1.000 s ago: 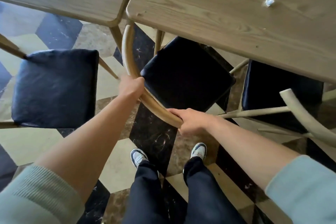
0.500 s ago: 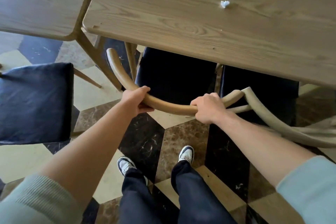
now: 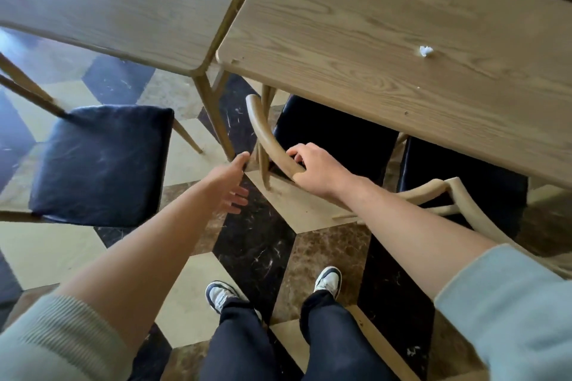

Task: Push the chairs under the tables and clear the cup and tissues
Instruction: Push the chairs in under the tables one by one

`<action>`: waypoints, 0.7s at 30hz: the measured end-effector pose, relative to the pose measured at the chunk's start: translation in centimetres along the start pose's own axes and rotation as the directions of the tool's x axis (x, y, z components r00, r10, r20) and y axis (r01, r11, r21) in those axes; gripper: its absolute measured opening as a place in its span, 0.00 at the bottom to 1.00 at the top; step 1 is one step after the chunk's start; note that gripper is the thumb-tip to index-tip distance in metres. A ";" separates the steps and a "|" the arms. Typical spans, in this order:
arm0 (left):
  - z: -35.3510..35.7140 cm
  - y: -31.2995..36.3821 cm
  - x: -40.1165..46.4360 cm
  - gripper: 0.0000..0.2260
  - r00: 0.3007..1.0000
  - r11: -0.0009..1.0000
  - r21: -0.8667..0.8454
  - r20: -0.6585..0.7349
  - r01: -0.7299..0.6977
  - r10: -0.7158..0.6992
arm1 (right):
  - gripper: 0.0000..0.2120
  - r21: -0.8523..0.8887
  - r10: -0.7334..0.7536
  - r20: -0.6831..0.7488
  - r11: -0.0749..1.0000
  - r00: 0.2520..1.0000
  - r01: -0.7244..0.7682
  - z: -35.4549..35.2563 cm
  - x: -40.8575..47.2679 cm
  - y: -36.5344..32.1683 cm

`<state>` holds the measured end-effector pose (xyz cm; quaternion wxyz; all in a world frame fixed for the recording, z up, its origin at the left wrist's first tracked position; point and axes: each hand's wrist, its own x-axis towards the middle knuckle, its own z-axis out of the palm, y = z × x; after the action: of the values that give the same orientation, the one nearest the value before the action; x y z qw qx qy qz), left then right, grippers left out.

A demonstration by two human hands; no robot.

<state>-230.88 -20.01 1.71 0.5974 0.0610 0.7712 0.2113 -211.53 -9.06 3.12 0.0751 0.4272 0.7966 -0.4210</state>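
Your right hand (image 3: 315, 168) is curled over the curved wooden back rail (image 3: 269, 141) of the middle chair, fingers wrapped across the top of it in a firm grip. Your left hand (image 3: 230, 182) is released, fingers spread and holding nothing, its fingertips just beside the leg of the left table (image 3: 123, 3) and close to the rail's near end.

The middle chair's dark seat (image 3: 334, 139) sits mostly under the edge of the right table (image 3: 371, 49), with only the back rail standing clear of it. To its right, a second chair (image 3: 464, 204) has its dark seat partly under the same table, its pale back rail crossing behind your right forearm. On your left, a third chair (image 3: 99, 164) with a dark cushion stands out in the open on the patterned floor (image 3: 263, 250), clear of the left table's edge.

A small crumpled white tissue (image 3: 426, 51) lies on the right table, well away from both hands.
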 end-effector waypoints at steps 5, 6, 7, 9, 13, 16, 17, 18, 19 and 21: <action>-13.4 -4.0 -1.5 0.31 0.988 0.995 -0.071 -0.146 -0.067 0.056 | 0.17 -0.196 -0.153 -0.131 0.973 0.979 0.126 6.0 4.9 -11.5; -16.1 -5.0 -1.8 0.31 0.985 0.994 -0.093 -0.169 -0.059 0.042 | 0.17 -0.207 -0.150 -0.090 0.970 0.985 0.129 7.0 5.8 -13.6; -19.7 -6.2 -2.2 0.31 0.982 0.991 -0.127 -0.186 -0.052 0.027 | 0.17 -0.219 -0.153 -0.048 0.966 0.987 0.139 8.4 6.8 -16.3; -25.6 -8.1 -2.6 0.30 0.979 0.974 -0.225 -0.205 -0.029 -0.018 | 0.16 -0.225 -0.155 -0.001 0.963 0.988 0.150 11.0 8.7 -20.7; -34.1 -10.2 -2.7 0.26 0.959 0.959 -0.282 -0.280 -0.035 -0.047 | 0.15 -0.179 -0.186 0.053 0.965 0.981 0.193 15.4 12.0 -27.5; -40.7 -10.9 -1.5 0.23 0.942 0.960 -0.280 -0.326 -0.020 -0.075 | 0.16 -0.164 -0.216 0.119 0.958 0.969 0.233 18.9 16.1 -32.8; -41.5 -11.0 -1.1 0.21 0.937 0.963 -0.266 -0.345 -0.035 -0.061 | 0.16 -0.159 -0.222 0.135 0.957 0.966 0.242 19.3 16.7 -33.4; -42.8 -10.9 -0.7 0.19 0.922 0.972 -0.231 -0.384 -0.050 -0.044 | 0.16 -0.154 -0.234 0.155 0.954 0.960 0.258 20.0 17.9 -34.4; -45.0 -10.6 0.1 0.17 0.901 0.982 -0.174 -0.435 -0.069 -0.014 | 0.15 -0.141 -0.237 0.180 0.954 0.955 0.264 21.0 20.1 -36.1; -48.1 -9.8 1.0 0.15 0.832 0.992 0.071 -0.542 -0.101 0.123 | 0.14 -0.124 -0.236 0.226 0.955 0.945 0.269 22.1 23.2 -38.7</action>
<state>-275.20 -40.67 6.43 0.3388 0.0553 0.9082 0.2395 -260.06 -21.87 1.45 0.1360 0.2680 0.8626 -0.4070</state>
